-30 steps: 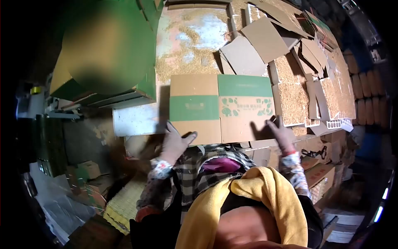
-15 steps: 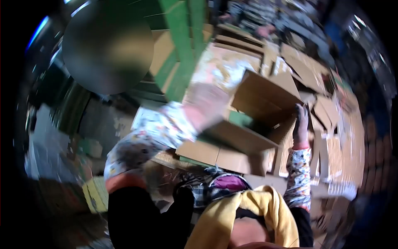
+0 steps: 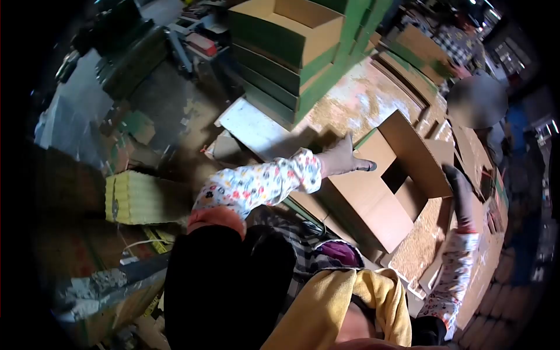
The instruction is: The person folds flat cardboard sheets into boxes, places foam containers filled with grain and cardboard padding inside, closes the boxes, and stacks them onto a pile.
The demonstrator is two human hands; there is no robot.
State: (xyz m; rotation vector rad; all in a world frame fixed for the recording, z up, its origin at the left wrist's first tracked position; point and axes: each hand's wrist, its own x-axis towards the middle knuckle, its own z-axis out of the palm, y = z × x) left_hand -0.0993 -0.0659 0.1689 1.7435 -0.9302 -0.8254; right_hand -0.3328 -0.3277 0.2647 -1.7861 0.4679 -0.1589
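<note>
A cardboard box [image 3: 373,201], brown inside and green outside, lies tilted in front of me with its flaps raised. My left hand [image 3: 341,161], in a thin greyish glove with dark fingertips, is at the box's left end, thumb and fingers spread, holding nothing visible. Gloved too, my right hand [image 3: 461,189] is at the far right edge of the raised flap [image 3: 417,149], its fingers closed against that edge; the thumb is hidden. Floral sleeves cover both forearms.
Stacked green cardboard boxes [image 3: 280,64] stand beyond my left hand. Flat cardboard pieces [image 3: 423,248] lie under and right of the box. A yellow foam-like block [image 3: 146,198] is at the left. Another person [image 3: 466,93] is at the far right.
The view has swung leftward, showing more of the green stack. My left hand, blurred before, now shows spread fingers by the box. The box's flaps look differently angled; my right hand stays at its edge.
</note>
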